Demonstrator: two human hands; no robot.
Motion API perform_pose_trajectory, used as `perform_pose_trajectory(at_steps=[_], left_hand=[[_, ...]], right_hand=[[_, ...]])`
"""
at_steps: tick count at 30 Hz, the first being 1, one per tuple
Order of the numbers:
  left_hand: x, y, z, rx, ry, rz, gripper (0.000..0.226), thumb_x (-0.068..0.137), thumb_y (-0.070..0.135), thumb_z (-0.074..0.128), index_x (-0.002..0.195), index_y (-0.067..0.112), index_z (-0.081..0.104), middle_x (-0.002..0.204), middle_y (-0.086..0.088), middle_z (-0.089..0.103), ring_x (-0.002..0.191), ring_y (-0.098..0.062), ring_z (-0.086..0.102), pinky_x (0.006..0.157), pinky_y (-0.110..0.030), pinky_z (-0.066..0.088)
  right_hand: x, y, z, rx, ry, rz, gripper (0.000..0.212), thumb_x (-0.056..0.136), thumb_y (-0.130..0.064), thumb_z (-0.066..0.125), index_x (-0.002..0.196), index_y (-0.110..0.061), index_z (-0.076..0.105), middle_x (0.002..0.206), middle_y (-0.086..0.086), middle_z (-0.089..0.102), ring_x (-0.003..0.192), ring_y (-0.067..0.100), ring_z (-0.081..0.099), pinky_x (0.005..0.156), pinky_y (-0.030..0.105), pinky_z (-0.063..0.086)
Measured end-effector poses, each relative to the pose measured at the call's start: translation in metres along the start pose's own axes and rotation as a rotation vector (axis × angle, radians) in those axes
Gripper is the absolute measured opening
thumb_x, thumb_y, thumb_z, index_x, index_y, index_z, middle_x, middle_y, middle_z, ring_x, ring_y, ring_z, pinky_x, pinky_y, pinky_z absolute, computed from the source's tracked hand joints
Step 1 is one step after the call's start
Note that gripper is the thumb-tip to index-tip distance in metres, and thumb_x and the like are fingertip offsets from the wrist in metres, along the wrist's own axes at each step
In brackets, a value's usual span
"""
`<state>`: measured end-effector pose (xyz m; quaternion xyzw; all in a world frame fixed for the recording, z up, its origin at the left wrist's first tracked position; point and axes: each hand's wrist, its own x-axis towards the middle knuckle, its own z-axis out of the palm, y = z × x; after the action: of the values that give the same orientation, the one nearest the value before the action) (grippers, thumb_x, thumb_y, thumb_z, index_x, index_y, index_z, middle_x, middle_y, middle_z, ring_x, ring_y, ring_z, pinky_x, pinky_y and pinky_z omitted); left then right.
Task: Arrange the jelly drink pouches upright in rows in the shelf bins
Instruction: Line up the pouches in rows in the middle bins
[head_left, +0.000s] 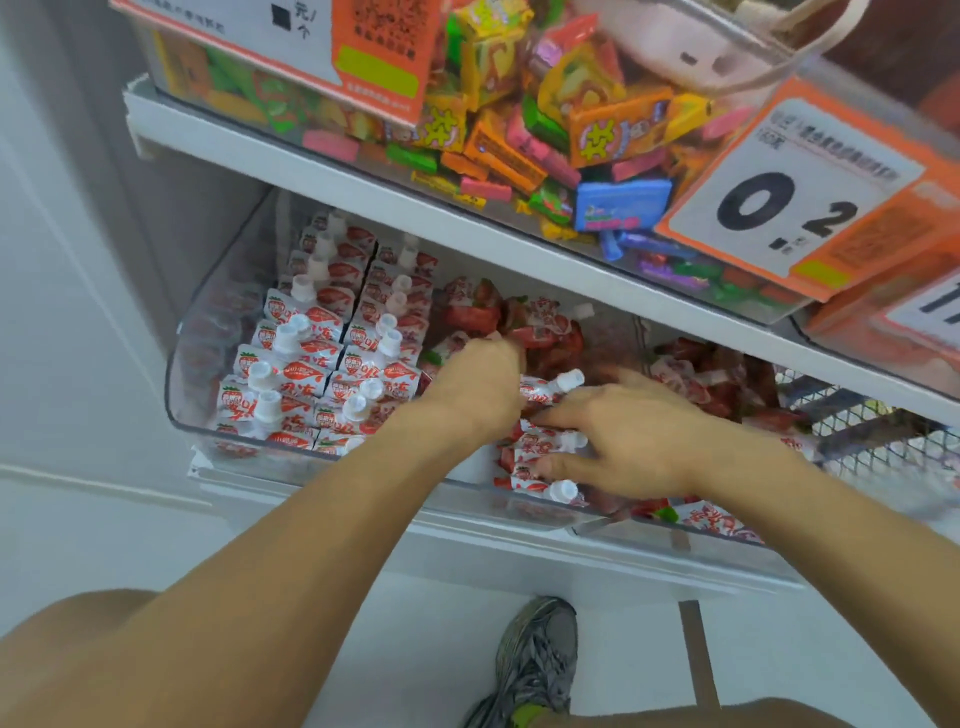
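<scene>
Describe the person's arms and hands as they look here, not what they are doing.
Both arms are bare with no sleeve in sight. The left hand and right hand wear no gloves, and no rings, watch or wristband can be seen. No markings show on either arm.

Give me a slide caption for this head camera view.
Both hands sort red-and-white jelly drink pouches in a clear plastic shelf bin.

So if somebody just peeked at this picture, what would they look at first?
Probably the two bare arms reaching into the clear bin, with the left hand and right hand among the red and white jelly pouches. On the bin's left side the neat rows of pouches stand with white caps up, while the loose pouches at the back lie jumbled. Up on the shelf above, bright candy and a big orange price tag also pop out.
</scene>
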<state>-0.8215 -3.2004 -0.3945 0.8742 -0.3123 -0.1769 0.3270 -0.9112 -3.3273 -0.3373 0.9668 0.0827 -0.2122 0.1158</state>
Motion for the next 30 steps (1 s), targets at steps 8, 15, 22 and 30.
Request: perform_pose_trajectory(at_steps=[8,15,22,30], left_hand=[[0.017,0.002,0.009,0.066,-0.300,0.081,0.044,0.096,0.006,0.048,0.137,0.020,0.043,0.118,-0.004,0.059,0.119,-0.025,0.051,0.083,-0.026,0.039],[0.020,-0.002,0.008,0.091,-0.428,0.054,0.041,0.101,0.031,0.042,0.142,0.035,0.038,0.142,0.001,0.049,0.117,-0.016,0.050,0.090,-0.019,0.032],[0.029,-0.004,0.009,0.039,-0.506,0.012,0.018,0.087,0.046,0.051,0.104,0.054,0.050,0.116,0.013,0.063,0.110,-0.012,0.058,0.100,-0.035,0.044],[0.034,-0.002,0.007,0.020,-0.460,0.044,0.048,0.095,0.016,0.057,0.136,0.037,0.047,0.135,0.011,0.054,0.122,-0.008,0.050,0.102,-0.028,0.042]], right_hand=[[-0.042,0.006,0.031,0.295,0.550,0.201,0.032,0.088,-0.050,0.063,0.110,-0.028,0.067,0.113,-0.006,0.061,0.112,0.018,0.054,0.102,0.036,0.037],[-0.061,-0.005,0.069,1.255,0.737,0.492,0.047,0.076,-0.046,0.070,0.120,-0.038,0.054,0.106,-0.020,0.060,0.091,-0.003,0.061,0.073,0.013,0.051],[-0.055,0.012,0.074,1.299,0.620,0.426,0.045,0.077,-0.046,0.074,0.114,-0.041,0.048,0.099,-0.020,0.057,0.086,-0.005,0.060,0.072,0.008,0.048],[-0.056,0.021,0.073,1.308,0.549,0.399,0.062,0.064,-0.067,0.065,0.117,-0.042,0.046,0.101,-0.020,0.057,0.086,-0.006,0.061,0.075,0.019,0.052]])
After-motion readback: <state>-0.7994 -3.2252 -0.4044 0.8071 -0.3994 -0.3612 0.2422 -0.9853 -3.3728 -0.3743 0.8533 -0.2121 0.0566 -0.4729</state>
